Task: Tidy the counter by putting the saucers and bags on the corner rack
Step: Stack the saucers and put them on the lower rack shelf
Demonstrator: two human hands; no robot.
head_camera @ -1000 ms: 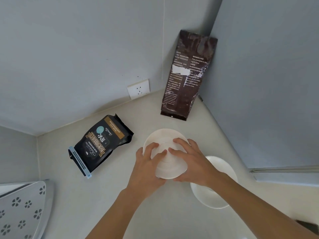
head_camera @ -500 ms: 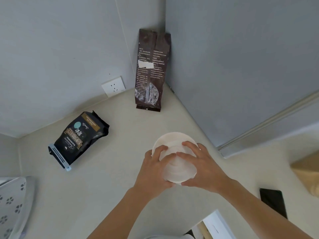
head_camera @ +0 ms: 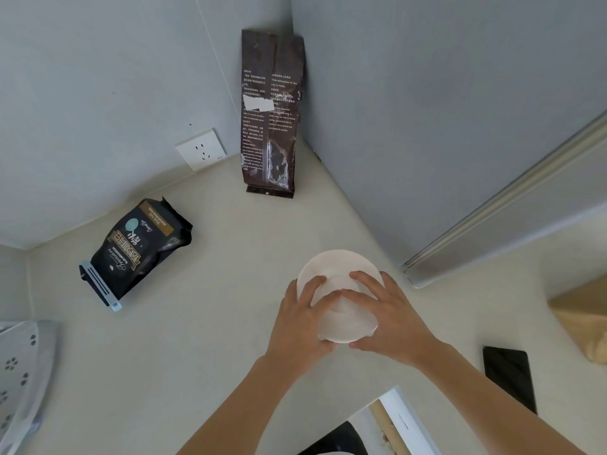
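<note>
A white saucer (head_camera: pixel 338 267) is held above the pale counter (head_camera: pixel 197 339), gripped from both sides. My left hand (head_camera: pixel 300 320) clasps its left edge and my right hand (head_camera: pixel 389 318) its right edge. A black coffee bag (head_camera: pixel 138 251) with a grey clip lies flat at the left. A tall dark brown bag (head_camera: pixel 269 113) stands upright in the wall corner. The perforated grey corner rack (head_camera: pixel 19 372) shows at the lower left edge.
A white wall socket (head_camera: pixel 201 153) sits low on the back wall. A grey cabinet side (head_camera: pixel 443 126) rises on the right. A black phone (head_camera: pixel 508 376) and a brown paper bag (head_camera: pixel 584 323) lie at the right; the counter's front edge (head_camera: pixel 394 418) is below.
The view has swung to the right: the second saucer left the frame, the rack slid toward the left edge, and the phone and paper bag appeared. Both hands keep hold of the saucer.
</note>
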